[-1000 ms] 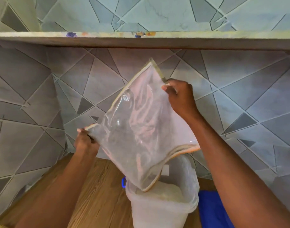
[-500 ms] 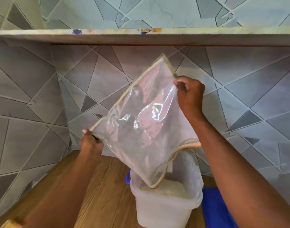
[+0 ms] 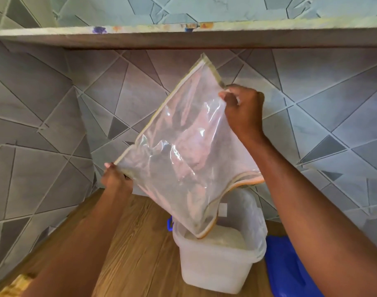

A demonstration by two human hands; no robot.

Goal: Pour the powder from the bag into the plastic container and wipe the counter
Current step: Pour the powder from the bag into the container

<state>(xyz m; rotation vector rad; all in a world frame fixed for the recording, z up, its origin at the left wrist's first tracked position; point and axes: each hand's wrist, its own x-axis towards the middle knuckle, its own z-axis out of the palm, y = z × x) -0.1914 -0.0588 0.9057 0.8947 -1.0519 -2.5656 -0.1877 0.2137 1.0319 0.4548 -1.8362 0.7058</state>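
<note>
Clear bag (image 3: 183, 151) tilted between left hand (image 3: 116, 179) and right hand (image 3: 243, 112) (both pinching edges), mouth dipped into plastic container (image 3: 217, 264), white powder (image 3: 221, 239) inside.

Bag (image 3: 183, 151) above container (image 3: 217, 262); lid (image 3: 286, 269) right; both on counter (image 3: 129, 243).

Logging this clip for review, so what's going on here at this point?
A person holds a clear plastic bag upside down over a white plastic container on the wooden counter. The left hand pinches one bottom corner and the right hand another, higher up. The bag's open mouth dips into the container, which already holds white powder. The bag looks nearly empty. A blue lid lies beside the container.
</note>
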